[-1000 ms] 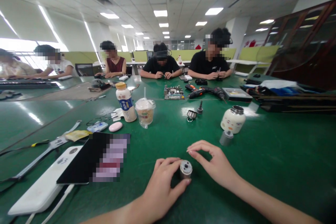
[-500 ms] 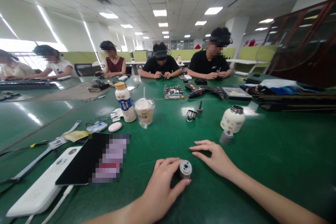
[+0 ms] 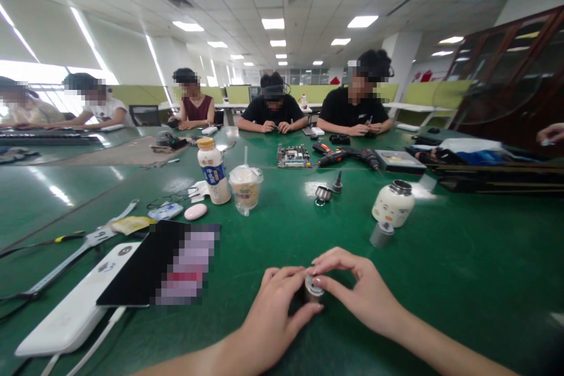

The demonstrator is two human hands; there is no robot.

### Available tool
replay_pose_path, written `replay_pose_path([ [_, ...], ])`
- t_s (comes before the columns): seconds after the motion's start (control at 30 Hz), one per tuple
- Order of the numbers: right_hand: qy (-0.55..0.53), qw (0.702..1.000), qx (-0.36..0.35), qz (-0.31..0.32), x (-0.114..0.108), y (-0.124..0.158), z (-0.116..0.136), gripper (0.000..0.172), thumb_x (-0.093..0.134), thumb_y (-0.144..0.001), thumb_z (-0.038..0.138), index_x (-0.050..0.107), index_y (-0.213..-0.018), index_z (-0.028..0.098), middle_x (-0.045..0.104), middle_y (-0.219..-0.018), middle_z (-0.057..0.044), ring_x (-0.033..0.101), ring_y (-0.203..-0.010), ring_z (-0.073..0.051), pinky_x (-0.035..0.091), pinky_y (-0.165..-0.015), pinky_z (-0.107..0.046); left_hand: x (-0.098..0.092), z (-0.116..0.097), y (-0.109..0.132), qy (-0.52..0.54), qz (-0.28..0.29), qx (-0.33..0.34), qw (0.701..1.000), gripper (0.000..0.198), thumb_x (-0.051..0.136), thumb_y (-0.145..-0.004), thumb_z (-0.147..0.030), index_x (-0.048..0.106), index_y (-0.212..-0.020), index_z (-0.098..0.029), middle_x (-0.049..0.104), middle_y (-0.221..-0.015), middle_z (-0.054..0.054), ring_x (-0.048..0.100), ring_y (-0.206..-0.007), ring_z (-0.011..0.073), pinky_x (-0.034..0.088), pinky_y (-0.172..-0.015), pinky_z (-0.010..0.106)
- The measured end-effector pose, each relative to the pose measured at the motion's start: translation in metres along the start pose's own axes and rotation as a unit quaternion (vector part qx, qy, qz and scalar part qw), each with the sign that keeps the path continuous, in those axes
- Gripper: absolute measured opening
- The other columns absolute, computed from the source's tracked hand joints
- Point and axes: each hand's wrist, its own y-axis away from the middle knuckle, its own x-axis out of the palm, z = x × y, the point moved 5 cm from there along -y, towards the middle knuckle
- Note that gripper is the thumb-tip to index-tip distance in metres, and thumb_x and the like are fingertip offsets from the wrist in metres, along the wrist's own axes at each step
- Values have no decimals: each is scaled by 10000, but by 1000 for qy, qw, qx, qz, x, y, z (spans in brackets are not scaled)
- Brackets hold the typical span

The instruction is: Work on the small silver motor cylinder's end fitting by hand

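Note:
On the green table in front of me, a small silver metal cylinder [image 3: 314, 291] stands upright, its round end face up. It looks like a small motor body. My left hand [image 3: 275, 308] wraps it from the left, thumb on the near side and fingers on the far side. From the right, my right hand [image 3: 359, 288] reaches over with thumb and forefinger closed at the cylinder's top rim, covering part of the face. Farther right lies a second grey metal can [image 3: 381, 235] with a lighter end, beside a cream bottle [image 3: 393, 204] with drawn faces.
A tablet [image 3: 136, 264] rests on a white power bank [image 3: 74, 311] at left. Beyond are a drink bottle [image 3: 214, 173], a lidded cup [image 3: 245, 188], a metal cap [image 3: 323, 194], a circuit board [image 3: 294, 155] and power drills [image 3: 348, 155]. Several people sit across the table.
My right hand has moved left and onto the top of the metal cylinder, its fingers closing there. My left hand keeps its hold. A person's hand has appeared at the far right edge.

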Motion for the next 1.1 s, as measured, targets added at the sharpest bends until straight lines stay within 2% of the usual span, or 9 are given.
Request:
replay_pose_path([
  [0.17,21,1000,0,9,2,2,2,35,689,-848,245,717,-860,229,736,-895,-28,676,-909,-200,502,-841,-340,1,0,-1,-6,3,8,1000,362,702,-861,-258,608,-1211,-275,674,-1214,31,574,-1134,251,395,-976,424],
  [0.33,-5,999,8,-39,-8,1,1,114,645,-875,307,628,-929,208,712,-764,-5,685,-793,-177,504,-821,-319,-1,-1,0,-10,5,9,1000,347,698,-866,-271,607,-1200,-292,675,-1216,26,581,-1127,249,384,-977,429],
  [0.43,-3,999,10,-49,-9,0,-1,181,696,-828,297,593,-950,211,727,-799,-5,691,-836,-183,499,-848,-318,0,-1,0,-11,1,12,1000,348,696,-868,-265,605,-1203,-287,674,-1217,32,580,-1126,250,384,-977,426],
  [0.53,10,999,17,-27,-3,0,-2,253,761,-759,249,593,-946,215,741,-832,-4,696,-840,-182,506,-844,-310,0,0,-1,-11,2,16,1000,396,694,-869,-242,579,-1243,-303,667,-1237,21,570,-1147,246,388,-973,421],
  [0.63,10,999,26,-26,0,3,-1,220,764,-756,234,609,-911,217,742,-825,-2,701,-826,-176,519,-817,-297,1,-1,-1,-13,8,15,1000,423,695,-868,-239,566,-1264,-308,664,-1246,19,566,-1161,246,387,-979,429],
  [0.77,-10,997,12,-71,-10,-1,-3,194,746,-787,282,592,-888,222,742,-835,-9,708,-835,-179,533,-805,-299,0,-1,0,-21,7,5,1000,359,692,-870,-268,603,-1218,-273,667,-1233,45,571,-1145,256,391,-986,443],
  [0.87,9,994,10,-108,-25,-9,-18,204,734,-802,306,582,-908,221,747,-860,-19,715,-871,-193,526,-850,-331,0,1,1,-27,2,0,1000,323,693,-868,-284,622,-1181,-244,665,-1228,59,578,-1127,259,399,-988,445],
  [1.0,64,995,43,-60,-32,-18,-51,155,708,-807,262,610,-911,200,751,-877,-39,720,-873,-211,530,-864,-375,1,2,1,-32,-5,4,999,343,696,-865,-283,612,-1195,-240,668,-1227,58,581,-1129,254,408,-991,439],
  [1.1,75,996,44,-28,-32,-19,-66,152,710,-793,247,645,-920,195,748,-929,-45,713,-910,-214,535,-881,-383,1,2,1,-35,-6,2,999,348,700,-862,-286,614,-1196,-239,670,-1225,57,584,-1128,253,417,-989,435],
])
